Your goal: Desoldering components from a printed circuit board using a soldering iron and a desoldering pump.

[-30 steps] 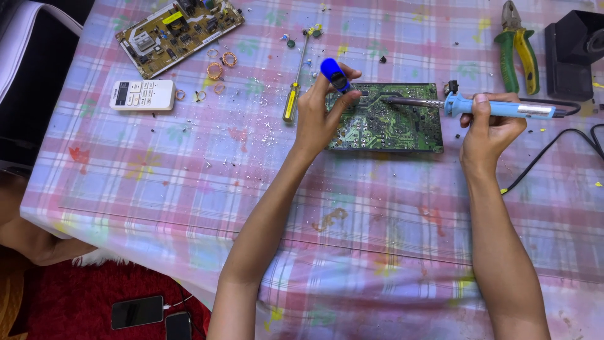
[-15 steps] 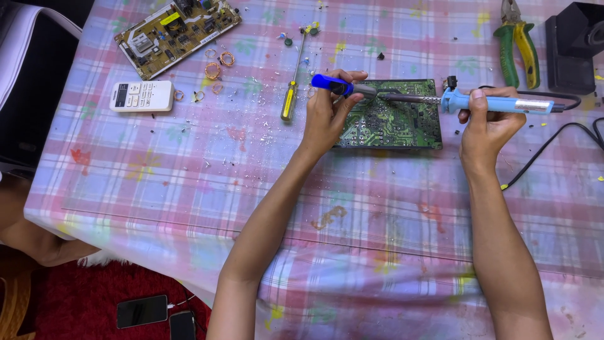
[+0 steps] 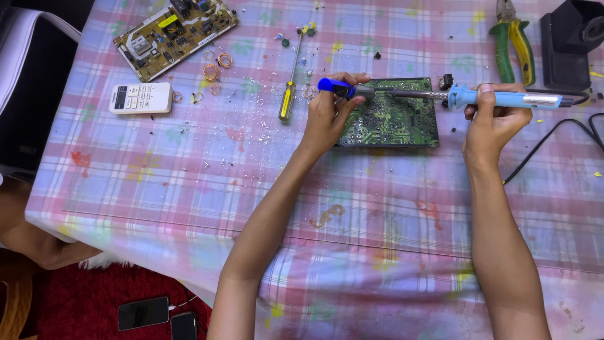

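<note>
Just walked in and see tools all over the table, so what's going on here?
A person holds a blue-handled soldering iron in the right hand, its tip reaching over a green circuit board on the checked tablecloth. The left hand holds a small blue tool at the board's upper left edge. A yellow screwdriver, pliers, a white remote and a second board lie nearby.
</note>
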